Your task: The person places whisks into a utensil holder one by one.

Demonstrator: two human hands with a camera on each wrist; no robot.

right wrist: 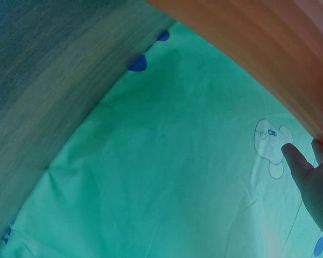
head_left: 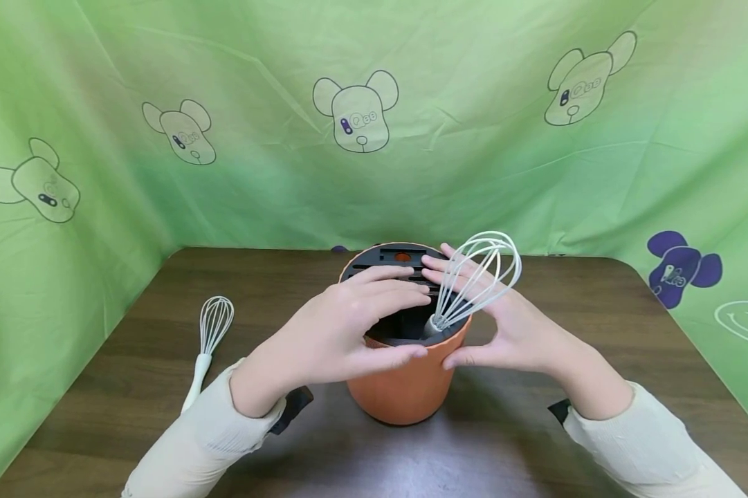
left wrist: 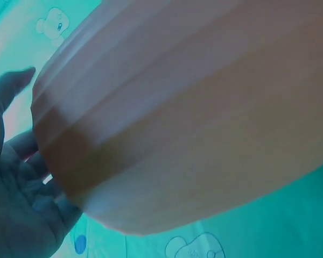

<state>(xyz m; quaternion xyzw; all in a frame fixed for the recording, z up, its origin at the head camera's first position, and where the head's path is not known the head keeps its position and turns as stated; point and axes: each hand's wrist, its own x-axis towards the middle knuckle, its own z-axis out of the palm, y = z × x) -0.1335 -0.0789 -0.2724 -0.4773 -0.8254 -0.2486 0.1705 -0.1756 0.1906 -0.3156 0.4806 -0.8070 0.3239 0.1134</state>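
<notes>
An orange ribbed utensil holder (head_left: 400,387) with a black slotted insert (head_left: 405,250) stands upright on the table. A whisk (head_left: 487,266) with pale wires leans out of its opening to the right, handle end down inside. My left hand (head_left: 355,321) is at the holder's left, its fingers stretched across the top and its thumb in front of the rim. On the other side, my right hand (head_left: 513,325) has straight fingers behind the whisk wires and the thumb at the front right rim. In the right wrist view, fingertips (right wrist: 318,145) are right at the holder's edge.
A smaller white whisk (head_left: 207,346) lies on the table left of the left forearm. The brown wooden table (head_left: 535,443) ends at a green curtain (head_left: 255,187) printed with cartoon heads, which stands behind and at both sides.
</notes>
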